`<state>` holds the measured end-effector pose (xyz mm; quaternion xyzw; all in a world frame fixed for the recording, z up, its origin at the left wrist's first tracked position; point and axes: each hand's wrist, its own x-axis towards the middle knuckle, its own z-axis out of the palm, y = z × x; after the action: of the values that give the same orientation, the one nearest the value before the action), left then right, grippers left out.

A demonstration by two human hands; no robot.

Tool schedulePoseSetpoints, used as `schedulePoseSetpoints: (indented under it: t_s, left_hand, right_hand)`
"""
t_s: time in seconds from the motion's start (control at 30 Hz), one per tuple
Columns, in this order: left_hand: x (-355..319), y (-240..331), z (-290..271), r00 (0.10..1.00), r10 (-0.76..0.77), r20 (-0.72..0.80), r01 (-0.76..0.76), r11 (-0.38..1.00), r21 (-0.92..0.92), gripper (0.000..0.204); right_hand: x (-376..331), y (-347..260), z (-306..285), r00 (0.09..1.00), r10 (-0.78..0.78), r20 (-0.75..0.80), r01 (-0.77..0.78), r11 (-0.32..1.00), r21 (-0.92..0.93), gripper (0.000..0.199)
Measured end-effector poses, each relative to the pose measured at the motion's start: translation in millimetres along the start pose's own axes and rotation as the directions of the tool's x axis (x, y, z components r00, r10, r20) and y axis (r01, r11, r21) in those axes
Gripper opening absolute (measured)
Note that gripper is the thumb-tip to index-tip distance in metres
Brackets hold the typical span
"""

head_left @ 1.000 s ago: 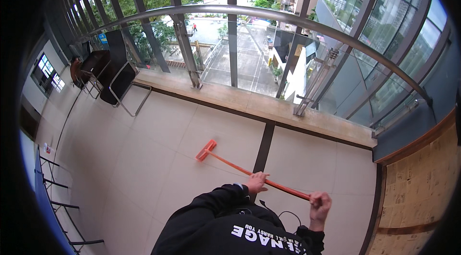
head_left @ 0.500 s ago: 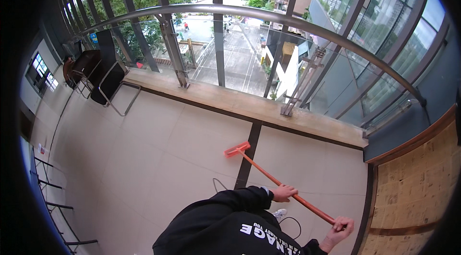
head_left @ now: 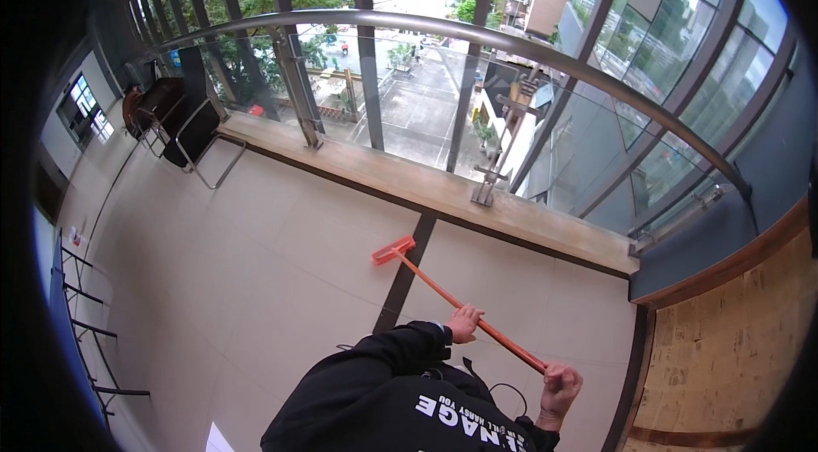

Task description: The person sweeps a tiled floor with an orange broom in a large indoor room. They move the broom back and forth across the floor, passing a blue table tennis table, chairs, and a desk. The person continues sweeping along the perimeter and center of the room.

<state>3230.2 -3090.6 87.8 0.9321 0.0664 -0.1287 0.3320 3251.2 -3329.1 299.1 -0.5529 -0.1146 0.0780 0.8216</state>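
Observation:
A push broom [head_left: 432, 284] with a red head and a long orange-red handle slants across the tiled floor. Its broom head [head_left: 393, 250] rests on the pale tiles, just left of a dark floor stripe. Partway down the handle, my left hand [head_left: 463, 323] is closed around it, some fingers lying along the top. My right hand [head_left: 561, 392] wraps the upper end of the handle, nearer to me and further right. Both sleeves are black.
A glass balustrade with a curved metal handrail [head_left: 443, 23] runs above a stone ledge [head_left: 392, 164] ahead. A black chair [head_left: 198, 132] stands far left. Folding metal legs [head_left: 89, 328] line the left side. Brownish boarding [head_left: 724, 350] borders the right. A thin cable [head_left: 514, 394] loops beside me.
The whole view has shifted, moving the ledge and floor stripe left in the picture. Both hands have moved slightly left and forward, still on the handle. The broom head stays beside the stripe.

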Motion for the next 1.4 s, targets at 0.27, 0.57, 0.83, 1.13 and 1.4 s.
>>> schedulePoseSetpoints:
  t_s: [0.27, 0.57, 0.83, 1.13, 1.4]
  left_hand:
    - [76.9, 151.1, 63.2, 0.894, 0.447, 0.025, -0.447, 0.894, -0.03, 0.068]
    - [95.2, 178.5, 79.0, 0.853, 0.516, 0.076, -0.522, 0.844, 0.126, 0.042]
    - [75.2, 96.2, 74.7, 0.985, 0.161, 0.065, -0.169, 0.973, 0.155, 0.056]
    - [113.3, 122.9, 87.9, 0.98, 0.14, 0.144, -0.157, 0.981, 0.111, 0.074]
    - [208.8, 262.7, 149.9, 0.719, 0.604, 0.345, -0.643, 0.766, 0.0, 0.085]
  right_hand:
    - [-12.5, -97.8, -89.2, 0.942, -0.316, -0.112, 0.283, 0.928, -0.241, 0.04]
    - [3.6, -110.4, -144.7, 0.939, -0.319, -0.126, 0.292, 0.937, -0.19, 0.04]
    - [46.3, -35.6, -160.9, 0.995, 0.024, -0.098, -0.024, 1.0, 0.005, 0.031]
    - [62.1, -45.7, -189.7, 0.985, 0.01, -0.169, -0.011, 1.0, -0.006, 0.032]
    - [60.1, -131.4, -282.1, 0.855, -0.273, -0.44, 0.216, 0.96, -0.175, 0.035]
